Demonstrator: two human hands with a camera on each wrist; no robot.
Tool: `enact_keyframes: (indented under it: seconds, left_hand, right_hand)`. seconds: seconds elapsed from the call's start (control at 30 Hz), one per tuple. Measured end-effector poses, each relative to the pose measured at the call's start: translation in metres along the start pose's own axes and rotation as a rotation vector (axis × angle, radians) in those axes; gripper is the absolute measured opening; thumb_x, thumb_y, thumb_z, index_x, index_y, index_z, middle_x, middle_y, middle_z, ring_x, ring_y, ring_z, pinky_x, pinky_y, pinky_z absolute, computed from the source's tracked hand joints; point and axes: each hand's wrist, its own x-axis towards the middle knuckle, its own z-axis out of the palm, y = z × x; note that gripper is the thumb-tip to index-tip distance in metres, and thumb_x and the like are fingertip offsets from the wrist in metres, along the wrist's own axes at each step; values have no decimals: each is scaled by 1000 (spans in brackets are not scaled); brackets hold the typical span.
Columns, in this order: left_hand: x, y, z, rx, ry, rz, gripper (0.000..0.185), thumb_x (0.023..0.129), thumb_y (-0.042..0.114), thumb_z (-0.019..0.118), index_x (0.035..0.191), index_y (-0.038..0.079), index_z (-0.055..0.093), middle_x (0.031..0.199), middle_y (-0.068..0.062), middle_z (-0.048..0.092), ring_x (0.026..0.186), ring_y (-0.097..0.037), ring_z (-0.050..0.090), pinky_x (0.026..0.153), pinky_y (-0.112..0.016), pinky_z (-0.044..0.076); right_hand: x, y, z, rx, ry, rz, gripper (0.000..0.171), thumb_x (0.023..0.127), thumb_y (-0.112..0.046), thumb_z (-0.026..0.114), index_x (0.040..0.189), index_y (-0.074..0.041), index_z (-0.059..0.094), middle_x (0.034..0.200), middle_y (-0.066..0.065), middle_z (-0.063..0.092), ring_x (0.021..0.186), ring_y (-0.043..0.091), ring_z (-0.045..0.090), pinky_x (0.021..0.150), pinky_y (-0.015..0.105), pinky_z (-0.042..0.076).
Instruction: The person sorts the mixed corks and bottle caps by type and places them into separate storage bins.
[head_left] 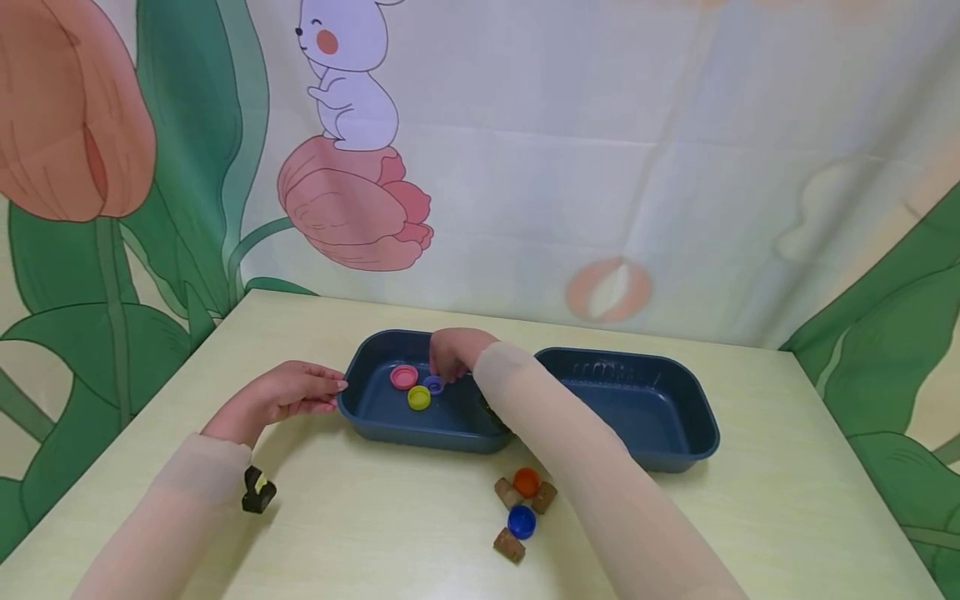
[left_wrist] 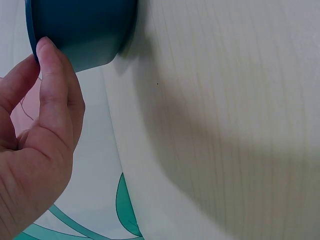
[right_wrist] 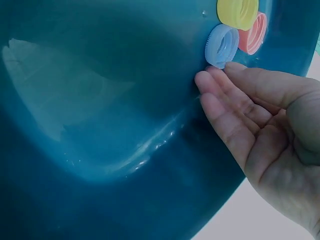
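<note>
right hand (head_left: 453,350) fingers (right_wrist: 220,95) loosely together, tips touching purple cap (head_left: 433,384) on the left tray (head_left: 375,412) floor, not pinching | pink cap (head_left: 403,377), yellow cap (head_left: 418,397) already in beside it | left hand (head_left: 288,392) fingers straight against tray rim | orange cap (head_left: 526,481), blue cap (head_left: 521,522), corks (head_left: 510,545) left on surface (head_left: 750,517); right tray (head_left: 675,450) holds none

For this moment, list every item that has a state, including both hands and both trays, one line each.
Left dark blue plastic tray: holds three caps.
Right dark blue plastic tray: nothing visible inside.
Purple plastic bottle cap: in left tray, at the right hand's fingertips.
Pink plastic bottle cap: in left tray.
Yellow plastic bottle cap: in left tray.
Left hand: open, fingertips on left tray's rim.
Right hand: open, inside left tray.
</note>
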Motion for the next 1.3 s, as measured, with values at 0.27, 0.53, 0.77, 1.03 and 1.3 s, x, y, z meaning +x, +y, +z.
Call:
enact_keyframes:
  seconds: [0.27,0.53,0.77,1.03,1.3]
  left_hand:
    - [4,0,1,0,-8,0,45,105,11,55,141,-15,44,83,6,70,73,-4,67,74,-17,61]
    - [2,1,3,10,-9,1,48,105,12,55,142,-16,42,82,6,70,74,-4,67,74,-17,61]
    - [2,2,2,19,-9,2,48,106,13,55,142,-16,42,82,7,69,74,-4,67,74,-17,61]
    - [0,0,1,29,-16,15,46,106,12,55,140,-16,43,83,7,69,75,-4,67,75,-17,62]
    - [0,2,2,26,-20,10,43,105,11,55,138,-15,45,83,7,69,75,-4,67,74,-17,62]
  right_hand:
    - [-11,6,-5,2,13,-27,29,102,-9,60,129,-8,70,127,9,70,96,16,64,97,29,58]
    - [-38,8,-28,44,56,-128,32,104,-12,57,133,0,66,130,15,70,114,26,69,102,33,58]
    - [-73,10,-41,84,118,-228,33,106,-17,55,132,-2,67,129,17,70,112,26,70,100,32,59]
    - [-111,21,-41,34,219,-356,31,105,-19,57,129,-4,69,119,18,74,102,25,71,95,30,59]
    - [-143,34,-42,48,298,-414,31,105,-20,57,128,-3,69,111,14,76,103,27,70,97,35,57]
